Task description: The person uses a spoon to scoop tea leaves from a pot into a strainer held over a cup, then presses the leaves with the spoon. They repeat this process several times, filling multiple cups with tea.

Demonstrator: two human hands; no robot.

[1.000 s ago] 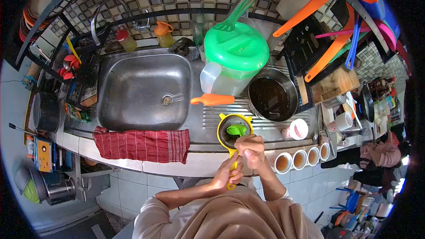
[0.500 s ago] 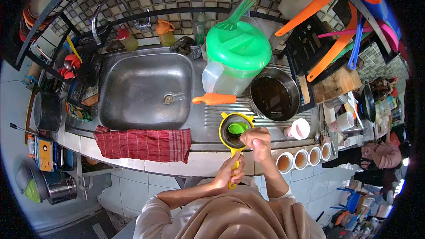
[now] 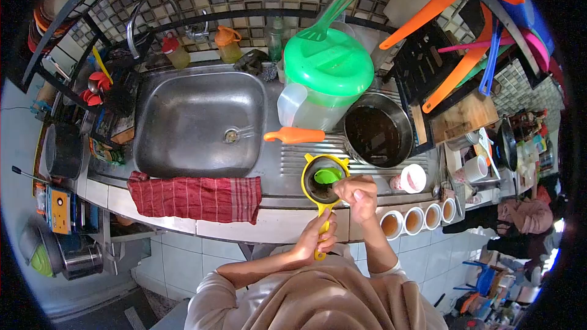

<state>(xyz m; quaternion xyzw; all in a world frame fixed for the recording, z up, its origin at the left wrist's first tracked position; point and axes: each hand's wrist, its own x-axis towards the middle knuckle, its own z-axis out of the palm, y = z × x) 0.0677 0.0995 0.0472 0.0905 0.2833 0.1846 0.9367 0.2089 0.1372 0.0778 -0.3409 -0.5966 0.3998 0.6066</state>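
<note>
My left hand (image 3: 316, 238) is wrapped round the handle of a yellow-rimmed strainer (image 3: 306, 183), held level over the front edge of the counter. Inside the mesh lies the bright green bowl of what looks like a spoon (image 3: 328, 175), with dark residue around it. My right hand (image 3: 359, 198) is closed in a fist at the strainer's right rim, apparently gripping the spoon's handle, which the fingers hide. To the right, several white cups (image 3: 392, 224) of brown liquid stand along the counter edge. A steel pot (image 3: 378, 129) of dark liquid sits behind.
A large clear pitcher with a green lid (image 3: 329, 64) stands behind an orange-handled utensil (image 3: 295, 135). Stacked paper cups (image 3: 409, 178) are near the pot. At left are the steel sink (image 3: 199, 128) and a red checked cloth (image 3: 194, 198). Utensils hang from the rack overhead.
The right fist has shifted very slightly toward me and to the right beside the strainer. The left hand keeps its hold, and the view has drifted a little.
</note>
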